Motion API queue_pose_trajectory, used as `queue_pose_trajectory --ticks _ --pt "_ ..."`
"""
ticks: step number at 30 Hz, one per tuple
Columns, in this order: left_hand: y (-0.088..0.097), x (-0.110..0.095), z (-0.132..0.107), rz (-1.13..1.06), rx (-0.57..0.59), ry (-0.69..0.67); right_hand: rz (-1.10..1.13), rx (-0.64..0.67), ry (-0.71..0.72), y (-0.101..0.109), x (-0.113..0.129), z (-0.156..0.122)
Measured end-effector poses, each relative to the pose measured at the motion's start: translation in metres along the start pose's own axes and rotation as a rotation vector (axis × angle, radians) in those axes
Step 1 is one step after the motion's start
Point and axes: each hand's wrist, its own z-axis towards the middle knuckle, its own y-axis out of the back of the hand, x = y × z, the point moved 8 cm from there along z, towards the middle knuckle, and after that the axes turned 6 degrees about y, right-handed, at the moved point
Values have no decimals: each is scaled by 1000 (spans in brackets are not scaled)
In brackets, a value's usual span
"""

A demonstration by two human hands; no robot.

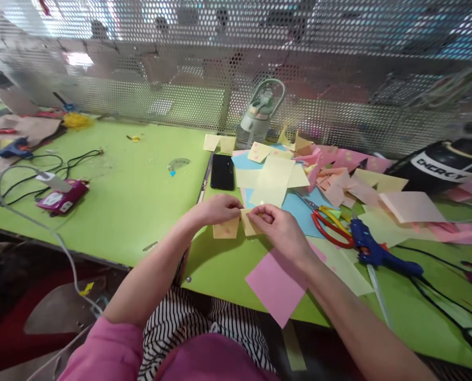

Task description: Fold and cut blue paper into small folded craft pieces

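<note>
Both hands work at a small pale yellow paper piece with pinkish spots, low over the green table. Its two flaps spread left and right from a narrow middle. My left hand is closed, its fingertips pressed on the piece near the middle. From the other side, my right hand pinches the right flap between thumb and fingers. Just below my right wrist lies a pink paper square. A similar yellow folded piece stands beyond the black phone.
Right of my hands are red-handled scissors, a blue glue gun with its cord, and heaped paper scraps. A clear bottle stands by the perforated metal screen. On the left sits a purple box with cables.
</note>
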Motion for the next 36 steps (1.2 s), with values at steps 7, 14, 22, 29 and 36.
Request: queue_pose_trajectory --ticks 7,14,22,29,36 --pt "-1 -1 -1 -23 -1 -21 -24 -19 -6 -1 0 3" --pt "-3 0 1 -25 -1 -28 -76 -47 -23 -1 -2 2" --pt "-5 -2 2 -46 -12 -41 -71 -64 -12 -4 -5 0" --pt "-8 4 6 -111 -12 -8 -14 -110 38 12 -8 -18" --pt "-11 5 5 -170 19 -5 -47 -188 -8 34 -42 -24"
